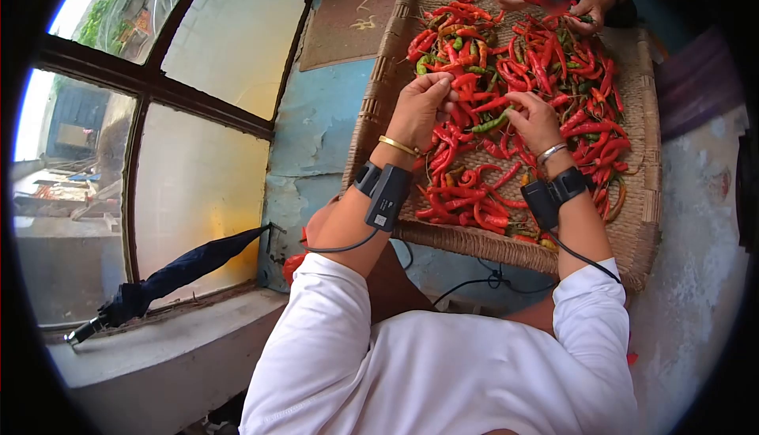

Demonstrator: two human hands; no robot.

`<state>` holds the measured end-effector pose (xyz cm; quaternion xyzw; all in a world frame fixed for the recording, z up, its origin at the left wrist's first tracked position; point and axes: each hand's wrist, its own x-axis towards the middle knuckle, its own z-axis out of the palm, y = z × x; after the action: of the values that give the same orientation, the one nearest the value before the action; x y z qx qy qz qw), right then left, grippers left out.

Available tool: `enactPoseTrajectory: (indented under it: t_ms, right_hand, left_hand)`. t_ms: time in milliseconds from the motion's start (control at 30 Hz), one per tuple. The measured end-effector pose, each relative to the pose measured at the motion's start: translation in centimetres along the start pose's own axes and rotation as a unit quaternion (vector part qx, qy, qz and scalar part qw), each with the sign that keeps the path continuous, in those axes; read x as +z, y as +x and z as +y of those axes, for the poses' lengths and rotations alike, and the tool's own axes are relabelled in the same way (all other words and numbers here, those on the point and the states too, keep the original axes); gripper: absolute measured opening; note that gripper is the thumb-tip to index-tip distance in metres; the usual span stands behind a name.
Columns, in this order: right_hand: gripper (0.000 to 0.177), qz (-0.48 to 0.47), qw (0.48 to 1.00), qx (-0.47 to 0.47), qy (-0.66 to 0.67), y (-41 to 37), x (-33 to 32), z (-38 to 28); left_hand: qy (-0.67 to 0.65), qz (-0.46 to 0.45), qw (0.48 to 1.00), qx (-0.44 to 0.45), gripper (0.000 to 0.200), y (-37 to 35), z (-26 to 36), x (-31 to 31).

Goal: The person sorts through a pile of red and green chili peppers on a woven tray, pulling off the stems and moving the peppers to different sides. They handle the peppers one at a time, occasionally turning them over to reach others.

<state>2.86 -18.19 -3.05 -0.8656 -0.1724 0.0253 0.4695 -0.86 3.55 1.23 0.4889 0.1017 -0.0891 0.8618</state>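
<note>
My left hand (424, 109) is closed in a pinch over the left side of the pepper heap, its fingertips at a red chili pepper (466, 84). To its right, my right hand (534, 121) is closed too, thumb and fingers pinched at the end of a green chili pepper (490, 124). A red chili pepper (492, 105) lies just beside those fingertips. Beneath both hands, red, green and some brownish chili peppers (474, 202) are spread over a shallow woven basket tray (545, 259). Part of each hand's grip is hidden by its own fingers.
Across the tray, another person's hands (589, 13) hold a red pepper. A folded dark umbrella (190, 271) leans against the window (198, 174) at the left, above a ledge (182, 348). A black cable (466, 283) hangs below the tray's near edge.
</note>
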Motion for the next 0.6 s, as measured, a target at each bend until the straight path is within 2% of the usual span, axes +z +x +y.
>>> enactPoseTrajectory:
  t_ms: [33, 100, 133, 200, 333, 400, 433, 500, 533, 567, 600]
  right_hand:
    - [0.038, -0.024, 0.978, -0.133, -0.160, -0.3, 0.8, 0.3]
    - [0.035, -0.072, 0.952, -0.172, -0.244, -1.2, 1.6, -1.3]
    - [0.035, -0.069, 0.952, -0.167, -0.247, -1.3, 1.9, -1.3]
    - [0.030, -0.120, 0.934, -0.098, -0.322, -1.4, 2.8, -0.9]
    - [0.028, -0.169, 0.918, -0.068, -0.353, -0.9, 2.4, -1.2]
    - [0.019, -0.072, 0.969, -0.112, -0.206, -0.5, 1.2, -1.0]
    - [0.019, -0.071, 0.969, -0.112, -0.208, -0.1, 0.4, -1.2]
    - [0.017, 0.043, 0.997, -0.033, -0.063, 0.6, -1.3, -1.7]
    - [0.021, 0.070, 0.982, 0.019, 0.177, 1.1, -2.4, -1.0]
    - [0.025, 0.094, 0.906, 0.072, 0.405, 1.4, -3.4, -1.1]
    - [0.031, 0.181, 0.827, 0.034, 0.531, 1.6, -3.8, -1.4]
  left_hand:
    - [0.001, 0.005, 1.000, -0.002, 0.010, 0.0, -0.1, -0.1]
    - [0.007, -0.011, 1.000, -0.007, 0.010, 0.2, -0.3, -0.2]
    - [0.010, -0.019, 1.000, -0.014, 0.010, 0.3, -0.5, -0.3]
    - [0.013, -0.027, 0.999, -0.023, 0.010, 0.4, -0.8, -0.2]
    - [0.020, -0.019, 0.999, -0.019, 0.010, 0.4, -0.7, -0.1]
    - [0.012, -0.007, 1.000, -0.011, 0.010, 0.3, -0.7, -0.1]
    - [0.009, 0.003, 1.000, -0.007, 0.010, 0.3, -0.6, -0.1]
    - [0.005, 0.011, 1.000, -0.004, 0.010, 0.4, -0.5, 0.0]
    - [0.013, 0.003, 1.000, -0.005, 0.010, 0.3, -0.6, 0.0]
    - [0.020, -0.004, 1.000, -0.008, 0.010, 0.2, -0.7, 0.1]
    - [0.021, -0.005, 1.000, -0.008, 0.010, 0.2, -0.7, 0.1]
